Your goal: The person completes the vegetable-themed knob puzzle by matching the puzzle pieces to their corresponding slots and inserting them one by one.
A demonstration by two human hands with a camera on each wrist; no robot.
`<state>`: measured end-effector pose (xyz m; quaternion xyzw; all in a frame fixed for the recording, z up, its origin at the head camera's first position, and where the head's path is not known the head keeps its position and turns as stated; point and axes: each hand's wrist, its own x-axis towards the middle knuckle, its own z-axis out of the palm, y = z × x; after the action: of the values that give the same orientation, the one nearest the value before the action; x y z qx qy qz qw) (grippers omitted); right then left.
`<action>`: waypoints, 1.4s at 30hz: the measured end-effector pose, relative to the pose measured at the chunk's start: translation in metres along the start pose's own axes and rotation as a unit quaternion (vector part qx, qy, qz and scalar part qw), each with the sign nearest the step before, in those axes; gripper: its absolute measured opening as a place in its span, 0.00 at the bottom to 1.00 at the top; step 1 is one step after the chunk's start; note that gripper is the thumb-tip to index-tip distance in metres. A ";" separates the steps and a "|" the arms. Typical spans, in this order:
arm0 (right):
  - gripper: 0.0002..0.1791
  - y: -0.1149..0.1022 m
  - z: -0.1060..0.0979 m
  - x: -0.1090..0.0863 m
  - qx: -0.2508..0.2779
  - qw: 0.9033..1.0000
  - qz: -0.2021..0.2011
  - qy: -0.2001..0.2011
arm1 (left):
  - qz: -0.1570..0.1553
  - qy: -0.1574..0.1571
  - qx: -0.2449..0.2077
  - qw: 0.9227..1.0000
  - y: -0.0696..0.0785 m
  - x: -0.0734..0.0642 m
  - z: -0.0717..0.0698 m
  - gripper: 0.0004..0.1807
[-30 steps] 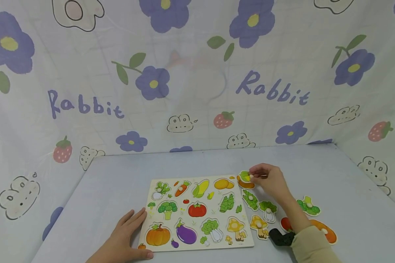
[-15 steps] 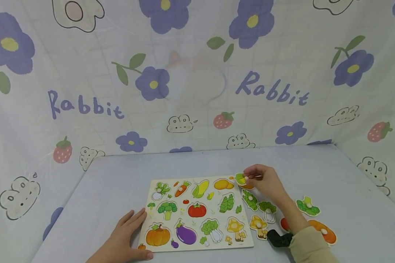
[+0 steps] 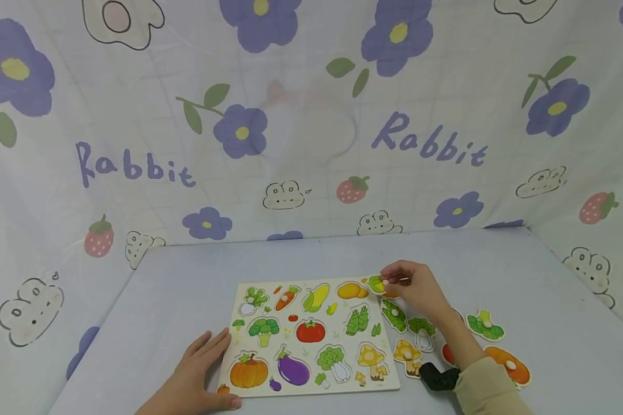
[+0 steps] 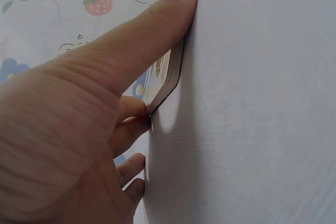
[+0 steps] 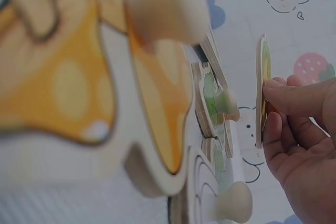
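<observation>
My right hand (image 3: pixel 415 288) pinches a green-and-yellow puzzle piece, apparently the corn piece (image 3: pixel 375 284), by its knob. In the right wrist view, the corn piece (image 5: pixel 260 98) stands edge-on beyond the fingertips. It hangs over the far right corner of the vegetable puzzle board (image 3: pixel 277 389). Part of an orange-brown piece (image 3: pixel 392 296) shows beneath it. My left hand (image 3: pixel 194 374) rests at the board's near left corner, fingers along the left edge and thumb along the near edge. In the left wrist view, the straight thumb (image 4: pixel 142 40) lies against the board's side (image 4: pixel 170 77).
Right of the board lie an asparagus piece (image 3: pixel 394 314), a bok choy piece (image 3: pixel 423 334), a mushroom piece (image 3: pixel 407 356), a broccoli piece (image 3: pixel 485 325) and an orange piece (image 3: pixel 519 369). My right forearm partly covers a red piece (image 3: pixel 448 354). A carrot piece (image 3: pixel 287 298) sits in the board.
My right hand has moved left with the corn piece, from right of the board to over its far right corner. The left hand has stayed put.
</observation>
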<state>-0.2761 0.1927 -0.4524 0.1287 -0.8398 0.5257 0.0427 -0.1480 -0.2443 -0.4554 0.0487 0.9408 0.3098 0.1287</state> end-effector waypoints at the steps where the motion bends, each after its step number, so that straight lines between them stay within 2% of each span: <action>1: 0.11 0.000 0.000 0.000 0.001 1.000 -0.001 -0.001 | -0.001 -0.001 0.000 1.000 0.000 0.000 0.000 0.67; 9: 0.10 0.002 0.001 0.001 0.003 1.000 -0.002 -0.001 | 0.011 -0.003 0.003 1.000 -0.001 -0.001 -0.002 0.66; 18: 0.10 -0.003 0.003 0.000 0.019 1.000 0.005 -0.011 | 0.001 0.002 -0.002 1.000 -0.002 -0.002 0.001 0.66; 24: 0.10 -0.017 0.010 0.002 0.001 1.000 -0.014 -0.026 | 0.017 -0.004 -0.006 1.000 -0.003 -0.003 -0.001 0.65; 28: 0.10 -0.040 0.026 0.013 -0.044 0.996 -0.044 -0.062 | 0.021 -0.001 0.001 1.000 -0.003 -0.002 -0.003 0.65; 33: 0.12 -0.060 0.052 0.029 -0.079 0.980 -0.093 -0.154 | 0.014 0.005 0.013 1.000 -0.002 -0.002 -0.004 0.66; 37: 0.11 -0.062 0.067 0.038 -0.084 0.966 -0.103 -0.221 | 0.032 0.009 0.007 0.999 -0.005 0.000 -0.003 0.66; 42: 0.11 -0.055 0.080 0.039 -0.096 0.959 -0.091 -0.250 | 0.050 0.011 -0.001 0.999 -0.004 -0.002 -0.003 0.65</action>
<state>-0.2945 0.0913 -0.4316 0.3274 -0.8549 0.3875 -0.1089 -0.1474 -0.2492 -0.4548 0.0925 0.9384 0.3169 0.1026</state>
